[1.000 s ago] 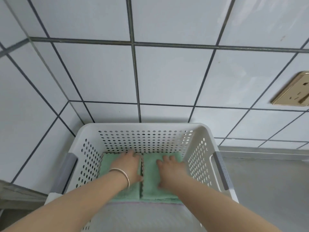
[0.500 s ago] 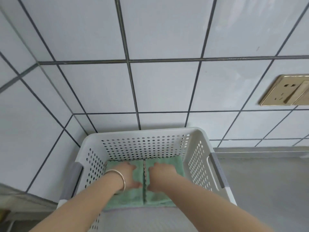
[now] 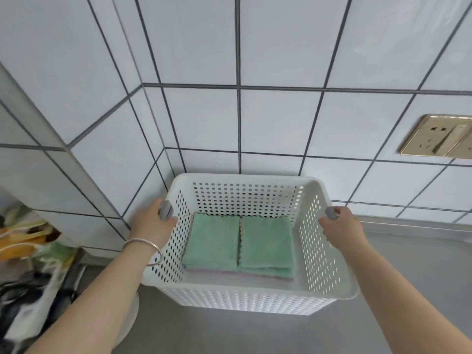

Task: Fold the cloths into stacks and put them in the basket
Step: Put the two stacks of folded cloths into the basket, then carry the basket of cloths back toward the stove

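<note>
The grey tabletop [image 3: 255,333] is seen nearest, with the white perforated plastic basket [image 3: 245,297] resting on it close to the tiled wall. The basket's left side is gripped by the left hand [image 3: 153,226], whose fingers are curled round the grey handle pad [image 3: 164,210]; a thin silver bangle [image 3: 145,247] is worn on that wrist. The right side is gripped by the right hand [image 3: 342,227], curled over the grey right handle pad [image 3: 330,213]. Inside the basket, two stacks of folded green cloths [image 3: 238,242] are laid side by side, touching along the middle, with pale pink cloth edges showing beneath them. To the near left, crumpled bags [image 3: 28,251] are seen, too blurred to be made out. Farther off, white wall tiles [image 3: 281,118] with dark grout are seen, and a gold socket plate [image 3: 439,136] is fixed at the far right.
</note>
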`<state>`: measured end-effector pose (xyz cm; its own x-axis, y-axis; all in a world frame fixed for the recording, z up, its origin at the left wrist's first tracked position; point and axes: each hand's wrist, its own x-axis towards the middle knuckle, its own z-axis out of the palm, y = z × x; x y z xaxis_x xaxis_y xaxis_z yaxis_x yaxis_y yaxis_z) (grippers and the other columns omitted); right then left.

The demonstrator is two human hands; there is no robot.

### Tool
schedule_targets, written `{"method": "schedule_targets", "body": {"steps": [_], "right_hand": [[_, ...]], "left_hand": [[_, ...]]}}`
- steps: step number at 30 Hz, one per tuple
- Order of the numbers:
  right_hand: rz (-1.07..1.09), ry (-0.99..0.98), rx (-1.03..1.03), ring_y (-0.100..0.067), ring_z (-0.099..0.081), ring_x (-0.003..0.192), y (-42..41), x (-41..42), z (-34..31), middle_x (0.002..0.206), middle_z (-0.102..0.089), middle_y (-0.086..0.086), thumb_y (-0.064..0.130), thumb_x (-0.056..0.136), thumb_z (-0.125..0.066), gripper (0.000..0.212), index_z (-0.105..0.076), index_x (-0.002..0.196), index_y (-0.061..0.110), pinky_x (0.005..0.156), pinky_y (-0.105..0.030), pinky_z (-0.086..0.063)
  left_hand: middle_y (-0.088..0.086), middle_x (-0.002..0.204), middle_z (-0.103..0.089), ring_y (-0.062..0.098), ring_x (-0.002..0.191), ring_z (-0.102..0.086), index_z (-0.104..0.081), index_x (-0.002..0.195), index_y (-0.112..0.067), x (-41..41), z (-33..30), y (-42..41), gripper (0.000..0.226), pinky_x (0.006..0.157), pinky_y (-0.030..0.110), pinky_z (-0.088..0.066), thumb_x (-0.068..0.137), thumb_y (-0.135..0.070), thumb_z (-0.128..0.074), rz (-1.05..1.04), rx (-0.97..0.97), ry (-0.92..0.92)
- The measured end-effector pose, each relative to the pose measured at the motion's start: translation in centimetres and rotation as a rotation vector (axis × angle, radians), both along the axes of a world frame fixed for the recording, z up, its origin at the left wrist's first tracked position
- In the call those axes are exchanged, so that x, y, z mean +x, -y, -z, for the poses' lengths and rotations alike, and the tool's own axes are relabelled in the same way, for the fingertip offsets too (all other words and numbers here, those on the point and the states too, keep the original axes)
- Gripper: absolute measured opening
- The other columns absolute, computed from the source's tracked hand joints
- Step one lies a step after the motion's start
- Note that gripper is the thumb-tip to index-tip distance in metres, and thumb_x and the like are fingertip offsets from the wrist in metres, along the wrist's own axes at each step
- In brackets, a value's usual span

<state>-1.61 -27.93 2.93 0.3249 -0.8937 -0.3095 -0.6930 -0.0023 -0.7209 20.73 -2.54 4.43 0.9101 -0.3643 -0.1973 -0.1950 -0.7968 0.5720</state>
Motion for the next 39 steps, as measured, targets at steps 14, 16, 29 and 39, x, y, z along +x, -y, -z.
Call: {"method": "schedule_targets", "body": {"steps": [14, 16, 29, 39], "right_hand": [[0.075, 0.301, 0.211, -0.01, -0.028, 0.029, -1.0, -10.0, -5.4, 0.055, -0.032, -0.002, -0.002, 0.09, -0.041, 0.04, -0.033, 0.054, 0.015, 0.028, -0.014, -0.023], [0.132, 0.34, 0.228, -0.004, -0.024, 0.022, -2.0, -13.2, -6.3, 0.055, -0.029, -0.002, -0.002, 0.093, -0.04, 0.042, -0.032, 0.055, 0.015, 0.028, -0.009, -0.021], [0.798, 0.41, 0.18, -0.005, -0.024, 0.022, -24.3, -25.6, -3.7, 0.04, -0.032, 0.002, -0.003, 0.094, -0.039, 0.039, -0.038, 0.058, 0.011, 0.03, -0.008, -0.021], [1.305, 0.357, 0.074, -0.015, -0.029, 0.042, -50.5, -30.9, -4.2, 0.05, -0.034, -0.003, 0.006, 0.095, -0.042, 0.032, -0.049, 0.064, 0.01, 0.041, -0.024, -0.028]], "left_hand": [[0.005, 0.055, -0.051, 0.017, 0.05, -0.043, -0.051, 0.079, -0.016, -6.7, -3.9, -1.8, 0.02, 0.058, 0.025, -0.035, 0.092, -0.005, -0.039, 0.106, -0.256, -0.186], [0.004, 0.071, -0.058, 0.016, 0.056, -0.049, -0.055, 0.092, -0.028, -8.6, -4.1, -1.3, 0.025, 0.058, 0.023, -0.042, 0.093, -0.006, -0.042, 0.124, -0.333, -0.234], [0.007, 0.08, -0.052, 0.017, 0.066, -0.04, -0.061, 0.102, -0.032, -11.6, -2.3, -2.3, 0.02, 0.062, 0.03, -0.033, 0.095, -0.018, -0.048, 0.756, -0.312, -0.521], [0.002, 0.061, -0.033, 0.014, 0.052, -0.027, -0.057, 0.093, -0.011, -21.1, -3.2, -9.0, 0.015, 0.042, 0.016, -0.024, 0.096, -0.013, -0.043, 1.277, -0.173, -0.559]]}}
